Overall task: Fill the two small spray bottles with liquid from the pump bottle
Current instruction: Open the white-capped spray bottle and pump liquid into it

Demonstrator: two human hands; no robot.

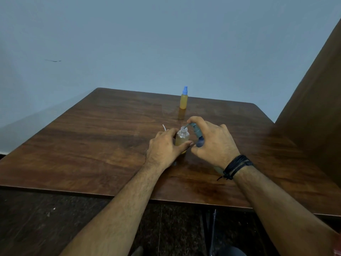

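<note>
A small clear spray bottle (pixel 182 138) stands uncapped at the middle of the wooden table (pixel 92 145), partly filled with yellowish liquid. My left hand (pixel 166 147) grips it around the body. My right hand (pixel 215 143) is curled over the grey-blue pump bottle (pixel 198 136), with a finger on the pump head, whose nozzle points into the small bottle's open neck. Most of the pump bottle is hidden by my hand. A second small spray bottle (pixel 184 98), full of yellow liquid and wearing a blue cap, stands upright farther back.
A thin white tube (pixel 164 127) pokes up from behind my left hand. A dark wooden panel (pixel 313 108) rises at the table's right side. A blue-grey wall stands behind the table. Dark floor lies below the near edge.
</note>
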